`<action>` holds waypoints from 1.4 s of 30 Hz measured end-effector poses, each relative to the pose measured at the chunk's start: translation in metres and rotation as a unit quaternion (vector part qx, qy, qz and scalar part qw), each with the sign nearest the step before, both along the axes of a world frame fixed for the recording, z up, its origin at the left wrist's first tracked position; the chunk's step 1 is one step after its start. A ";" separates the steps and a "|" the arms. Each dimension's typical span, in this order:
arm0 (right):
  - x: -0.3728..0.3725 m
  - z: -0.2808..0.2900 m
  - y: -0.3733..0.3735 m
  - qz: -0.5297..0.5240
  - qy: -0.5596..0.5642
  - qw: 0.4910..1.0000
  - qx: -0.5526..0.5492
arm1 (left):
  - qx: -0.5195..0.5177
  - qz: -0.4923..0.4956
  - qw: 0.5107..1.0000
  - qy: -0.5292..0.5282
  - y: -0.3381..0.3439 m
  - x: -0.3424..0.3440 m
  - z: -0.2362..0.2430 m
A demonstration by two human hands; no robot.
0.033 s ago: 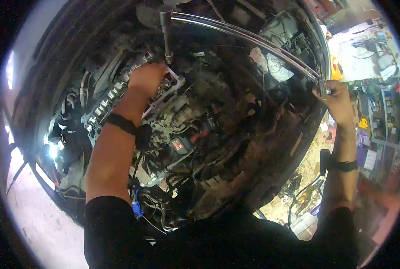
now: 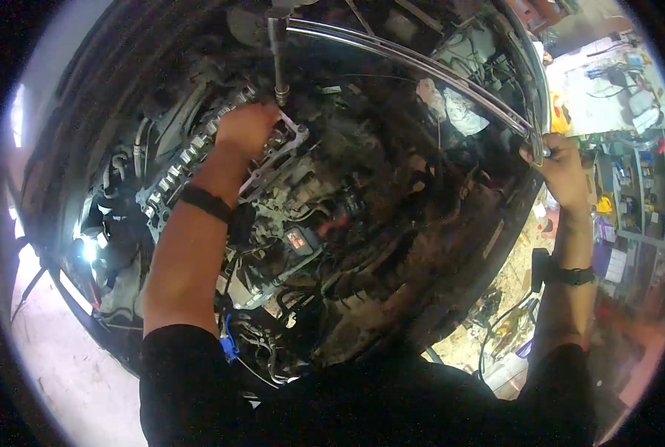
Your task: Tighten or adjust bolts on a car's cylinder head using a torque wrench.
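My left hand (image 2: 249, 128) is curled over the engine's cylinder head (image 2: 170, 179), palm down; its fingertips are hidden, so what they grip cannot be made out. Just above its knuckles stands a socket (image 2: 282, 97) on an upright extension bar (image 2: 278, 59). From the top of that extension a long, shiny wrench handle (image 2: 422, 62) runs across the engine bay to the right. At its far-right end, my right hand (image 2: 562, 165) is closed around the grip, beside the car's edge. A pale metal gasket-like frame (image 2: 277, 158) lies beside the left hand.
Hoses and wires crowd the dark engine bay, with a white crumpled cloth (image 2: 463, 113) under the handle. A bright lamp (image 2: 88, 249) shines at the left. Beyond the car at right are a white-topped table (image 2: 612, 82) and cluttered shelves (image 2: 645, 194).
My left hand and forearm have shifted very slightly to the right, and the extension with its socket has moved slightly the same way. My right hand looks unmoved.
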State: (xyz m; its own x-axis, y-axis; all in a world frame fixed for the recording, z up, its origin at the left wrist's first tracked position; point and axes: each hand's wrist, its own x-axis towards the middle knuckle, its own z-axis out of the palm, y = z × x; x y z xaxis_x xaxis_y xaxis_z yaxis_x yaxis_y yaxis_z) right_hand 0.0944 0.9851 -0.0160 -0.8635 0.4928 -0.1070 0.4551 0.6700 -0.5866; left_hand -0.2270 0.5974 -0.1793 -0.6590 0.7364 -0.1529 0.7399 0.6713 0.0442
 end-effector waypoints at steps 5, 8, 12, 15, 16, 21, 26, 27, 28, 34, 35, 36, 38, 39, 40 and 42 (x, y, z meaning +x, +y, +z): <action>0.011 -0.001 0.002 -0.018 0.028 0.999 -0.026 | -0.009 0.018 1.000 -0.005 0.003 0.001 0.014; 0.016 -0.008 0.001 -0.021 0.025 0.999 -0.032 | -0.004 0.036 0.999 -0.008 -0.002 0.006 0.003; 0.020 -0.011 0.011 -0.032 -0.019 0.999 -0.008 | -0.060 0.023 0.998 -0.023 0.008 0.001 0.013; 0.010 -0.014 0.011 -0.022 -0.006 1.000 0.012 | -0.083 0.003 0.996 -0.026 0.007 -0.002 0.011; 0.008 -0.014 0.015 -0.014 -0.018 0.999 0.032 | -0.085 -0.006 0.996 -0.024 0.007 -0.002 0.012; -0.045 0.001 0.025 0.075 -0.018 0.986 0.145 | 0.054 0.030 0.998 -0.022 -0.035 -0.034 -0.003; -0.117 0.013 0.060 0.135 -0.101 0.954 0.247 | 0.344 0.236 0.875 -0.245 -0.003 -0.037 0.111; -0.132 0.017 0.064 0.150 -0.114 0.947 0.261 | 0.381 0.234 0.840 -0.306 0.011 -0.024 0.126; -0.146 0.016 0.077 0.176 -0.072 0.942 0.278 | 0.353 0.196 0.879 -0.256 0.013 -0.019 0.133; -0.230 -0.001 0.096 0.220 -0.089 0.879 0.414 | 0.304 0.169 0.931 -0.113 0.012 -0.024 0.119; -0.244 0.000 0.089 0.223 -0.113 0.878 0.407 | 0.305 0.174 0.933 -0.078 0.008 -0.024 0.114; -0.259 -0.001 0.082 0.226 -0.137 0.878 0.400 | 0.305 0.178 0.935 -0.043 0.005 -0.024 0.111; -0.279 0.000 0.078 0.223 -0.194 0.873 0.387 | 0.276 0.209 0.935 -0.079 0.012 -0.019 0.113; -0.289 0.001 0.077 0.224 -0.221 0.869 0.382 | 0.262 0.227 0.933 -0.096 0.013 -0.018 0.115; -0.298 0.002 0.078 0.224 -0.247 0.865 0.376 | 0.263 0.222 0.935 -0.081 0.013 -0.019 0.113; -0.311 0.000 0.081 0.230 -0.224 0.876 0.360 | 0.260 0.215 0.940 -0.051 0.009 -0.021 0.109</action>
State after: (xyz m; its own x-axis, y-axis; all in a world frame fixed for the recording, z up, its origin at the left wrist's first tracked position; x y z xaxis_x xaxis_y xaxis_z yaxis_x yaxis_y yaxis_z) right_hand -0.2164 1.0658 -0.0158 -0.9391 0.1822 -0.2914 0.1157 0.9660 0.2312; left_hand -0.2484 0.6062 -0.0703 -0.9145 0.3974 0.0754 0.3785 0.7751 0.5060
